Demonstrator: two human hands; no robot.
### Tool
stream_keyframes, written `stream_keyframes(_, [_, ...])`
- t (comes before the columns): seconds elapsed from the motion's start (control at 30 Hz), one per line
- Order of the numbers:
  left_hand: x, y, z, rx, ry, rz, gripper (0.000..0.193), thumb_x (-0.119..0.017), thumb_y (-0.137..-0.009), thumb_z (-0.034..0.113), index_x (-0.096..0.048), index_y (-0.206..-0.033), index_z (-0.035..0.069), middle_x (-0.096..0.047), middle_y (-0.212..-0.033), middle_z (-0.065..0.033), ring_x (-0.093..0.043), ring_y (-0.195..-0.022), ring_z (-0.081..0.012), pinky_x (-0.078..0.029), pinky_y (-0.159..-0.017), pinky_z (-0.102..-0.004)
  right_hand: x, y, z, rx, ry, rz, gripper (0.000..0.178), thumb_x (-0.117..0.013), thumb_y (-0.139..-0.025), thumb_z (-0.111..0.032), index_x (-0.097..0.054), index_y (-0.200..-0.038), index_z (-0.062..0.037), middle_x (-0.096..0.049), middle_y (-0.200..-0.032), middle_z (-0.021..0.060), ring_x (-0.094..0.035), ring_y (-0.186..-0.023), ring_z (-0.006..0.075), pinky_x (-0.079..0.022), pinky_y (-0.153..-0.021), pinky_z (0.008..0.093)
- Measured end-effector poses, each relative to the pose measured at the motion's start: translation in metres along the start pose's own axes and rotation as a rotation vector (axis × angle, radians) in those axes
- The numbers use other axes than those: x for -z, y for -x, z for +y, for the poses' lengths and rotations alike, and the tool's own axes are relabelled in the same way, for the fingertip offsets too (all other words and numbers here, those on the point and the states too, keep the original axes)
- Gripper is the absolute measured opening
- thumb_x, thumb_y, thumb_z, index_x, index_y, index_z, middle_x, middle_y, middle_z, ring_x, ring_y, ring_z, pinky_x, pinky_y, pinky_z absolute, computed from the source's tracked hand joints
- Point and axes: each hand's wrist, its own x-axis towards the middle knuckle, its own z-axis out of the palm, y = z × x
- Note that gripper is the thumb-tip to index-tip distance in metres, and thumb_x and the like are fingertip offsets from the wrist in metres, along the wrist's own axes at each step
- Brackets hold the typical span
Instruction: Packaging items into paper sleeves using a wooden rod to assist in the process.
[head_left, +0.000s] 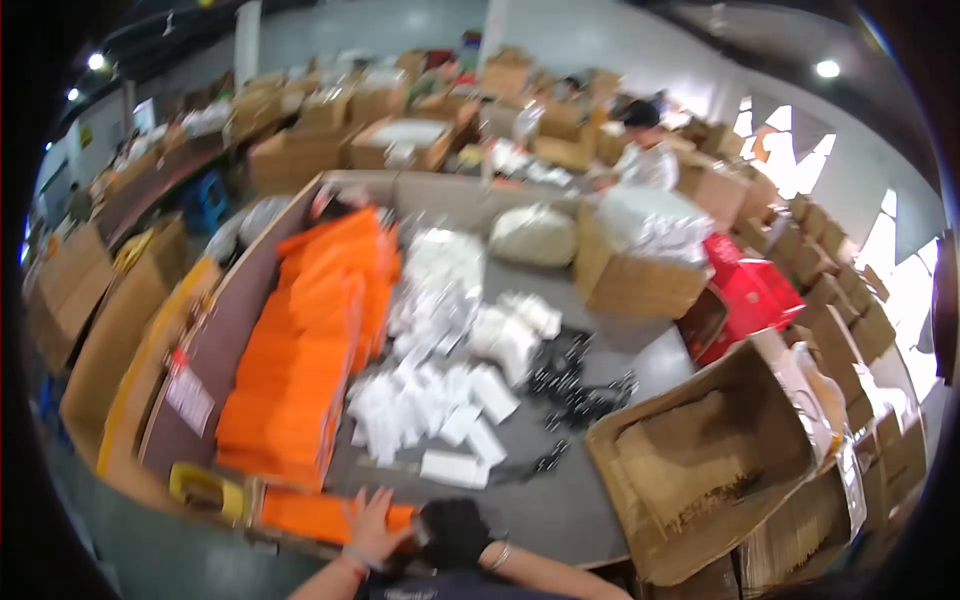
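Note:
My bare left hand (pixel 375 532) lies with spread fingers on a flat orange packet (pixel 300 515) at the table's near edge. Close beside it, at the packet's right end, is my right hand (pixel 455 530) in a black glove; its fingers are blurred, so I cannot tell whether they grip anything. Beyond the hands, long rows of stacked orange packets (pixel 290 370) fill the table's left side. White cards or tags (pixel 455 468) lie loosely spread to their right, near a heap of small white pieces (pixel 395 410). Black stringy pieces (pixel 565 375) lie further right.
A roll of yellow tape (pixel 205 490) sits at the near left corner. An open cardboard box (pixel 700 460) stands at the right. Clear plastic bags (pixel 440 280), a filled white bag (pixel 533 235) and a bag-topped carton (pixel 640 280) are farther back. Another person (pixel 645 150) is beyond.

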Motion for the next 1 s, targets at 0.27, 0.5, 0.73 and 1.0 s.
stream_keyframes(0.27, [0.029,-0.091,0.025,-0.164,-0.068,0.181,0.059,-0.072,-0.074,0.036,-0.055,-0.124,0.011,-0.056,-0.124,-0.0092,-0.049,-0.118,-0.0298,-0.026,-0.105,-0.058,0.092,0.103,0.1,-0.467,0.221,0.631,0.045,-0.066,-0.08,-0.04,-0.059,-0.107,-0.0042,-0.059,-0.103,0.0171,-0.054,-0.101,0.0367,-0.041,-0.09,0.0457])
stream_keyframes(0.5, [-0.011,-0.16,-0.012,-0.048,-0.263,0.426,0.053,-0.075,-0.069,0.022,-0.057,-0.115,0.001,-0.052,-0.119,-0.0165,-0.045,-0.114,-0.0391,-0.037,-0.1,-0.0472,0.119,0.225,0.174,-1.182,0.629,0.316,0.039,-0.062,-0.079,-0.034,-0.06,-0.104,-0.0045,-0.058,-0.11,0.0191,-0.054,-0.105,0.0368,-0.044,-0.089,0.047])
stream_keyframes(0.73, [0.005,-0.156,0.013,-0.348,-0.197,0.293,0.061,-0.08,-0.063,0.02,-0.058,-0.119,0.006,-0.049,-0.125,-0.0132,-0.043,-0.116,-0.0377,-0.04,-0.096,-0.0473,0.122,0.217,0.166,-1.189,0.623,0.333,0.017,-0.061,-0.082,-0.023,-0.062,-0.086,-0.0069,-0.06,-0.09,0.0144,-0.056,-0.091,0.0335,-0.046,-0.078,0.0468])
stream_keyframes(1.0, [0.001,-0.129,-0.027,0.023,-0.064,0.086,0.044,-0.08,-0.066,0.015,-0.055,-0.1,0.005,-0.055,-0.105,-0.0164,-0.055,-0.096,-0.0383,-0.046,-0.082,-0.0466,0.126,0.212,0.173,-1.264,0.518,0.301,0.019,-0.057,-0.084,-0.017,-0.056,-0.098,-0.0041,-0.058,-0.099,0.0179,-0.058,-0.087,0.0352,-0.048,-0.081,0.0462])
